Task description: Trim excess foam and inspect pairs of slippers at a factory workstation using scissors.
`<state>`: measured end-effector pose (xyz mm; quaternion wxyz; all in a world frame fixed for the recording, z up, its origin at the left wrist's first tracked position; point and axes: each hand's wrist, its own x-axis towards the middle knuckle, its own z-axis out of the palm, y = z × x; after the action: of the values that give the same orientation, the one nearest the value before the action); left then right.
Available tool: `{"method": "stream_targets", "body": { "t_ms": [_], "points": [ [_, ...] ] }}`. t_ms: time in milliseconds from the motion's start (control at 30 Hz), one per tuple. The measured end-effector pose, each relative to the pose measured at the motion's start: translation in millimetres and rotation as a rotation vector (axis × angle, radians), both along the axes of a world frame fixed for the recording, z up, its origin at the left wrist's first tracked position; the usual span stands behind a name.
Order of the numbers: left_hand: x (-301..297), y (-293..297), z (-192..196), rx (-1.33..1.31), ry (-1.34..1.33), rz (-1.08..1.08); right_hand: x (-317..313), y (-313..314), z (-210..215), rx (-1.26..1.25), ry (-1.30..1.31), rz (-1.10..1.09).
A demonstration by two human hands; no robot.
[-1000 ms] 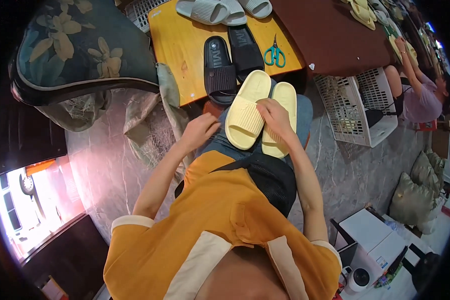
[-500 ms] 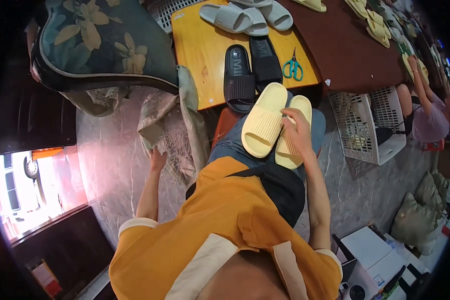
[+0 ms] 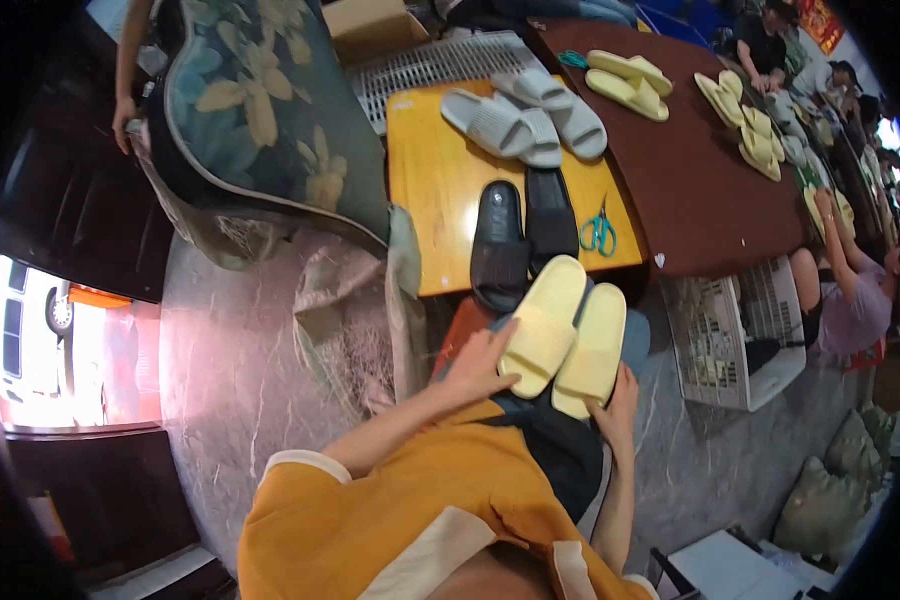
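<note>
My orange shirt (image 3: pixel 370 510) cut by lower edge | right black slipper (image 3: pixel 552 230) part-hidden by left yellow slipper (image 3: pixel 540 345) | far person's hands (image 3: pixel 772 83) too small to read

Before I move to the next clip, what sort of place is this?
Probably a slipper workshop, though sorting or packing is possible too: pale yellow slippers rest on the person's lap, while grey slippers and teal-handled scissors lie on the yellow table in front.

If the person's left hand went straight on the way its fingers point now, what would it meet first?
The left yellow slipper, on the lap. The left hand is right at its side edge and seems to touch it already, though depth is hard to judge here.
</note>
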<state>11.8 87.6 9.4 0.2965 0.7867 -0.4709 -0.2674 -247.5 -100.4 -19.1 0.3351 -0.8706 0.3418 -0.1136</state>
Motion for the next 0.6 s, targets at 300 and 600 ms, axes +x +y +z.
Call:
{"method": "stream_targets", "body": {
  "t_ms": [300,600],
  "points": [
    [15.6,-3.8,-9.1,-0.459,0.380,0.431,-62.8,-19.1,-6.8,0.747,-0.790,-0.619],
    [86.6,0.1,52.4,-0.347,0.292,0.319,-95.3,-43.5,109.5,0.459,-0.590,-0.471]
  ]
}}
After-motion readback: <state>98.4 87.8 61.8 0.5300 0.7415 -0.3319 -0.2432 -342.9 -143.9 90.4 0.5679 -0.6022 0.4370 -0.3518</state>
